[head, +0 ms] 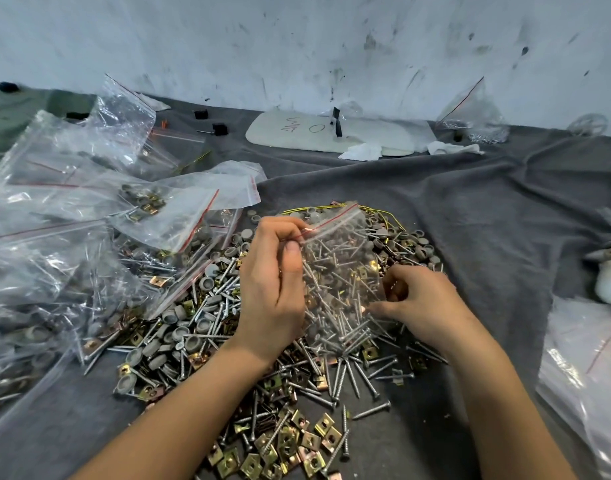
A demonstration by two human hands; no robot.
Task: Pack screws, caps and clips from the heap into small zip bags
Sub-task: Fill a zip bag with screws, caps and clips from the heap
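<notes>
A heap (262, 368) of silver screws, grey round caps and brass square clips covers the middle of the grey cloth. My left hand (273, 285) pinches the red-striped top edge of a small clear zip bag (342, 271) and holds it upright over the heap. My right hand (418, 299) grips the bag's lower right side with curled fingers. Through the clear plastic I cannot tell what lies inside the bag and what lies behind it.
Filled and empty zip bags (65, 237) pile up at the left. A grey cloth (470, 209) covers the table. A white board (318, 133) lies by the back wall. More bags sit at far right (588, 368) and back right (473, 112).
</notes>
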